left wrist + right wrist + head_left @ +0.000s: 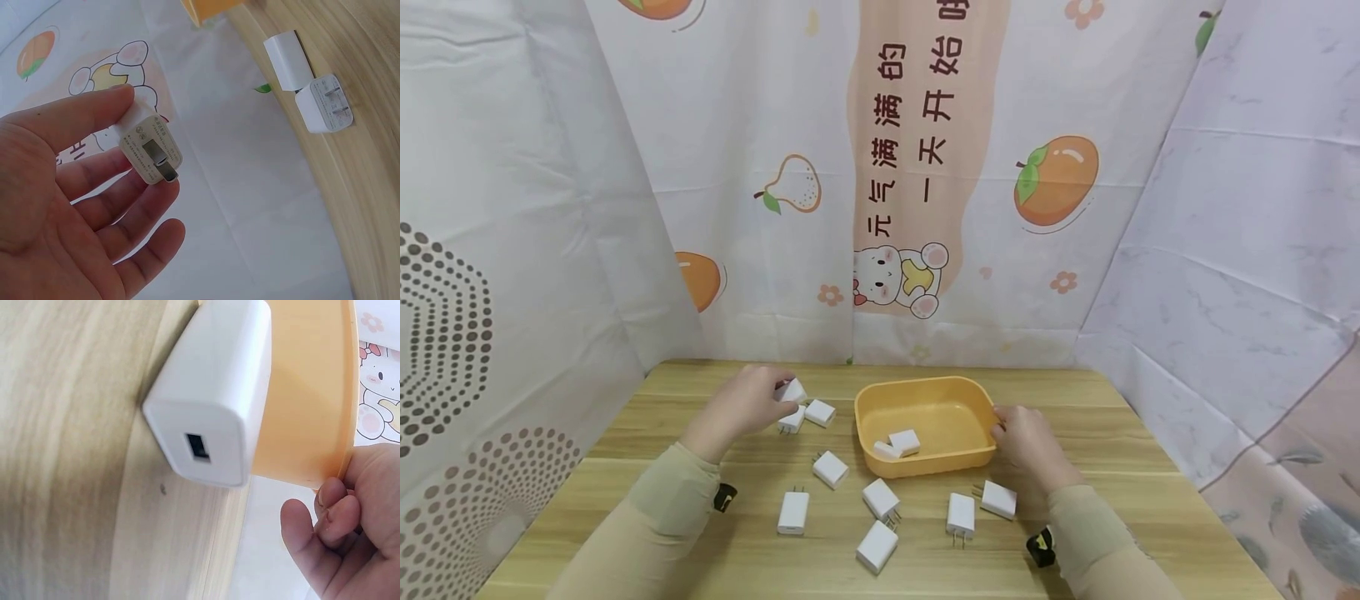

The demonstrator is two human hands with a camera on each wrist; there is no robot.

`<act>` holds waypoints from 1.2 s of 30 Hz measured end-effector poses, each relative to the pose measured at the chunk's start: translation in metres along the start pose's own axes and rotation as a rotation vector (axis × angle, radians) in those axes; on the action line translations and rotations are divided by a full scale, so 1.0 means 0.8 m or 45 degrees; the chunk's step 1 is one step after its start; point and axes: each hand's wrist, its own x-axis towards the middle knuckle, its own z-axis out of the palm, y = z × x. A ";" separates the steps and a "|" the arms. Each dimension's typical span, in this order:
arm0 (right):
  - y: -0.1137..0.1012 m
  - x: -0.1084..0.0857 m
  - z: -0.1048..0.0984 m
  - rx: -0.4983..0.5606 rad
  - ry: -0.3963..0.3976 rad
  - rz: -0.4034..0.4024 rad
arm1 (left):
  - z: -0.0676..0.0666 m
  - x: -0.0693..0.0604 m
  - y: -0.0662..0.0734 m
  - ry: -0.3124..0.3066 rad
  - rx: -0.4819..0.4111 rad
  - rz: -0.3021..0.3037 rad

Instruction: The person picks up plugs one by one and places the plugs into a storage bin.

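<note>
At the table's far left, my left hand (748, 402) pinches a white USB wall charger (150, 147) between thumb and fingers. The charger's metal prongs face the camera in the left wrist view. Just below that hand, two more chargers (820, 412) lie close together on the wood. My right hand (1028, 442) grips the right rim of an orange plastic basket (940, 463). Inside, at the basket's front left, rest two white chargers (904, 442). A charger with a USB port (194, 447) looms close to the camera in the right wrist view.
Several white chargers (793, 512) lie scattered on the wooden table (737, 558) in front of the basket, some with prongs touching or nearly so. Behind the table hangs a printed curtain (760, 275). More cloth hangs at both sides.
</note>
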 end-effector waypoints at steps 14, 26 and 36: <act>0.002 0.000 0.001 0.011 -0.005 0.002 | 0.022 0.020 0.025 -0.061 -0.031 -0.010; 0.004 0.000 -0.001 0.014 -0.005 0.043 | 0.046 0.046 0.073 -0.071 -0.094 0.064; 0.002 -0.002 0.001 0.015 -0.009 0.052 | 0.064 0.060 0.112 -0.126 -0.071 0.119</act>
